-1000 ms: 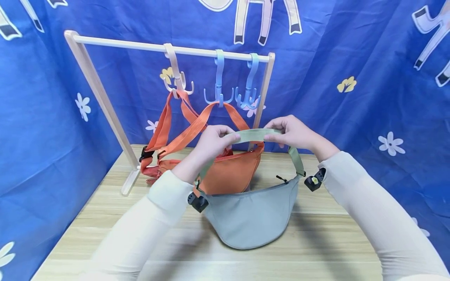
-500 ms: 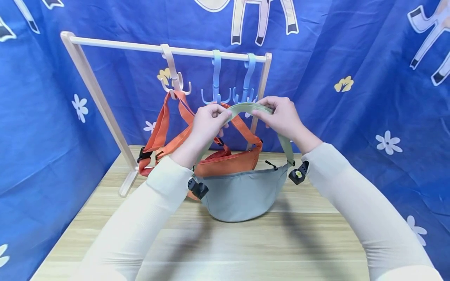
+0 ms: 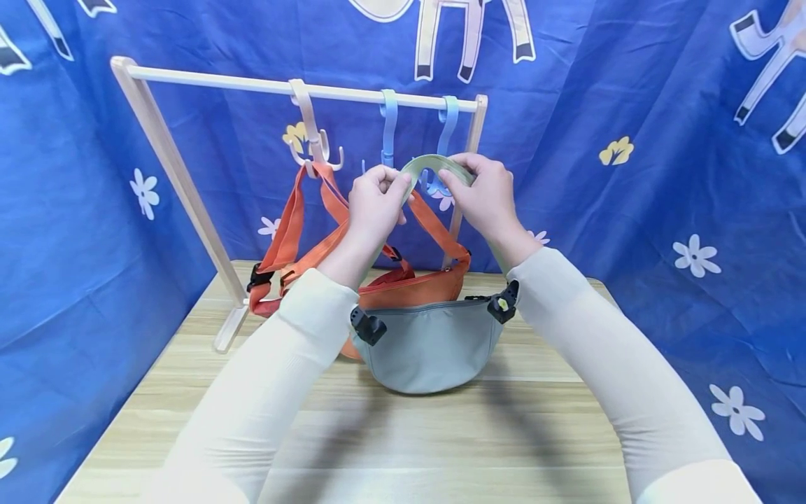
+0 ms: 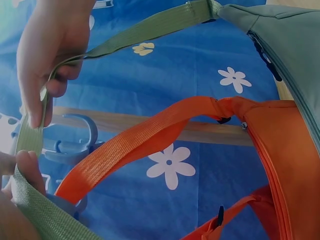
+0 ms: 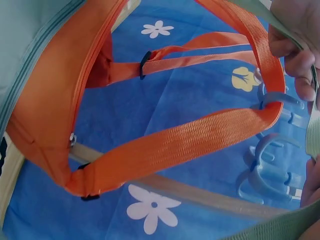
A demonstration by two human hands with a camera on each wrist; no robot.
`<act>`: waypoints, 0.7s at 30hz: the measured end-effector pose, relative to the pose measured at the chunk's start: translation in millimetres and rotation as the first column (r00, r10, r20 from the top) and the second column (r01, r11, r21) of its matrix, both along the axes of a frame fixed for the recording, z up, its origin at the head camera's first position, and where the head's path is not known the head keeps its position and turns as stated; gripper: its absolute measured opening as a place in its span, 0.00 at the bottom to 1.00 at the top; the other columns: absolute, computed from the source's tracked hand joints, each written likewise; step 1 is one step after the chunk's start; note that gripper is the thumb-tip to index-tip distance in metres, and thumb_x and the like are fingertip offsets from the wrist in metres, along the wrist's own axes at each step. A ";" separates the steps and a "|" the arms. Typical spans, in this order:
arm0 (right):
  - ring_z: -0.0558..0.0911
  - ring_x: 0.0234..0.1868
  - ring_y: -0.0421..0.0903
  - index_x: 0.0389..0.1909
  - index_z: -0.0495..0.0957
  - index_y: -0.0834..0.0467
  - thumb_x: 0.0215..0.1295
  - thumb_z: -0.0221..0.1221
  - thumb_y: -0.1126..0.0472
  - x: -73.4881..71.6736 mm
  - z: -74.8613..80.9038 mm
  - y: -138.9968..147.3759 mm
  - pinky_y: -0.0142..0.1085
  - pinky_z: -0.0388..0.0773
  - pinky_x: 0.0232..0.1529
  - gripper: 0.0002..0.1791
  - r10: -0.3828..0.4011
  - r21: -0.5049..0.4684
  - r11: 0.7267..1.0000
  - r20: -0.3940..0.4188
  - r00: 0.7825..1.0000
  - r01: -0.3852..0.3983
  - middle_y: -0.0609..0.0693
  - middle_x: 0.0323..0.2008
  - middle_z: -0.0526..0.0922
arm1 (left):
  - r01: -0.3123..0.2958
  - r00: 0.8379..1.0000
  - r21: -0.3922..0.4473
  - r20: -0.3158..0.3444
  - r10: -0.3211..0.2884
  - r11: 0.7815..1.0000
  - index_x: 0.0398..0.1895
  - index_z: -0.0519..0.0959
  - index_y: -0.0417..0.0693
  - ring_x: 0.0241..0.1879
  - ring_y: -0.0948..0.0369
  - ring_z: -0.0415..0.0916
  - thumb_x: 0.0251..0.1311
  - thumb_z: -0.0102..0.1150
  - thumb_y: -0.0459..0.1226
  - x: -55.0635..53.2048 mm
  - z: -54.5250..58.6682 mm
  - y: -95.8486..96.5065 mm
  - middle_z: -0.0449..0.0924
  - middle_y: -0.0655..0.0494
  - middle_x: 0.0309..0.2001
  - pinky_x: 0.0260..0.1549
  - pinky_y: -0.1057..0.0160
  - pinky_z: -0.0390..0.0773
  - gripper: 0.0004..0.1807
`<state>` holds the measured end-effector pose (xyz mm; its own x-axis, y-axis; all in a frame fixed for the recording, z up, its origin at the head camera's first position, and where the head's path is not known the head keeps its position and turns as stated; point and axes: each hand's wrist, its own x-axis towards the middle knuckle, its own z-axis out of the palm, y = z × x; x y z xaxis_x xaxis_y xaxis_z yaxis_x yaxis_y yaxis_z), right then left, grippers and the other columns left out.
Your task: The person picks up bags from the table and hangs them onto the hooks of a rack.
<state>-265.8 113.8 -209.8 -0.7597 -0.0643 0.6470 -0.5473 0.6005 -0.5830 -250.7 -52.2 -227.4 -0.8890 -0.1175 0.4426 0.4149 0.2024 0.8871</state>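
A grey-green waist bag hangs by its light green strap, in front of an orange waist bag. My left hand pinches the strap on one side and my right hand pinches it on the other. Between them the webbing bends into an arch, level with the blue hooks. In the left wrist view a blue hook shows just behind the strap. The orange strap loops over a blue hook in the right wrist view. My left forearm hides part of the bags.
A wooden rack's white bar carries a pale pink hook and two blue hooks, the left one and the right one. A second orange strap hangs from the pink hook. The wooden table lies below.
Both hands have risen toward the blue hooks and drawn closer together. The strap has gone from nearly flat to sharply arched. The grey-green bag has moved up and away from me.
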 end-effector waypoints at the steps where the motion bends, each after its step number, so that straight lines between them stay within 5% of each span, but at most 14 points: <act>1: 0.78 0.25 0.41 0.44 0.84 0.57 0.62 0.63 0.55 -0.6 -0.1 -1.8 0.31 0.72 0.25 0.13 -0.010 0.000 1.000 -0.001 1.000 0.010 0.49 0.32 0.84 | -0.011 1.000 0.001 -0.006 0.011 1.000 0.34 0.79 0.40 0.11 0.62 0.71 0.65 0.56 0.39 -1.4 0.0 0.4 0.82 0.47 0.27 0.16 0.69 0.72 0.10; 9: 0.77 0.22 0.40 0.44 0.83 0.56 0.63 0.62 0.53 -5.7 -6.2 -11.7 0.32 0.70 0.22 0.13 -0.051 0.007 0.999 0.025 0.998 0.051 0.48 0.29 0.83 | -0.060 0.998 -0.020 0.016 0.060 0.998 0.35 0.80 0.40 0.12 0.62 0.73 0.65 0.57 0.40 -6.8 -2.2 -0.2 0.83 0.49 0.28 0.15 0.69 0.69 0.11; 21: 0.76 0.25 0.42 0.44 0.83 0.54 0.63 0.62 0.52 -5.5 -26.9 -11.5 0.34 0.70 0.24 0.13 -0.077 -0.006 0.997 0.081 0.994 0.078 0.46 0.29 0.82 | -0.040 0.998 -0.120 0.044 0.046 0.992 0.35 0.82 0.41 0.14 0.61 0.75 0.65 0.55 0.41 -11.0 -15.1 -5.3 0.84 0.48 0.30 0.14 0.68 0.66 0.11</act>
